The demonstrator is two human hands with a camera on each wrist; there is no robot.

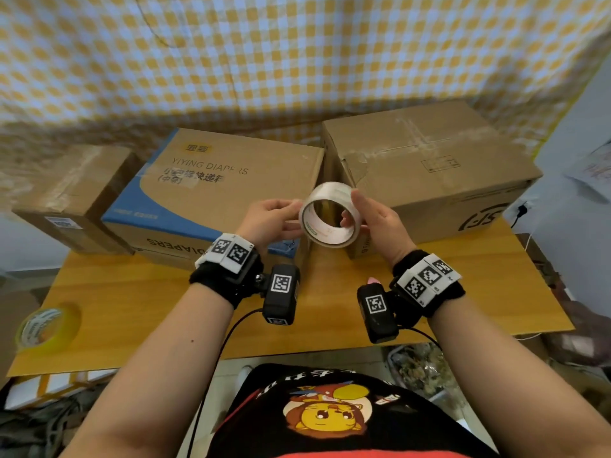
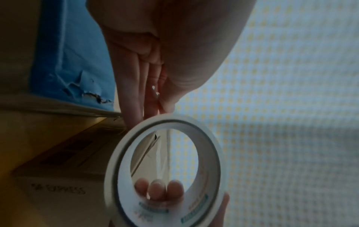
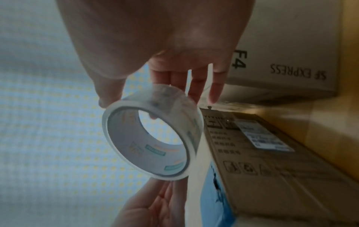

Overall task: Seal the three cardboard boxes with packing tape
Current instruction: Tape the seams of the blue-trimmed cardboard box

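1. clear tape roll (image 1: 330,214) is held up above the table (image 1: 165,302), in front of the gap between the middle box (image 1: 231,186) and the right box (image 1: 429,166), with its open core facing the person.
2. right hand (image 1: 380,223) grips the roll's right side: the thumb lies over the outer rim, and in the left wrist view three fingertips (image 2: 157,188) show curled inside the core.
3. left hand (image 1: 271,219) meets the roll's left edge with its fingers pressed together and nearly straight; the tips touch the outer rim, thumb against fingers as if pinching at the tape's surface. whether a loose end sits between them i cannot tell.
4. cardboard boxes stand in a row along the far half of the table, flaps down: a small left box (image 1: 72,193) with old tape on top, the middle one with a blue band and printed lettering, the right one with worn tape marks across its lid.
5. middle and right boxes stand just beside each other; the left box touches the middle one.
6. yellow tape roll (image 1: 46,327) lies flat on the near left corner of the table, well apart from both hands.
7. checked cloth (image 1: 297,61) in yellow and white hangs behind the boxes.
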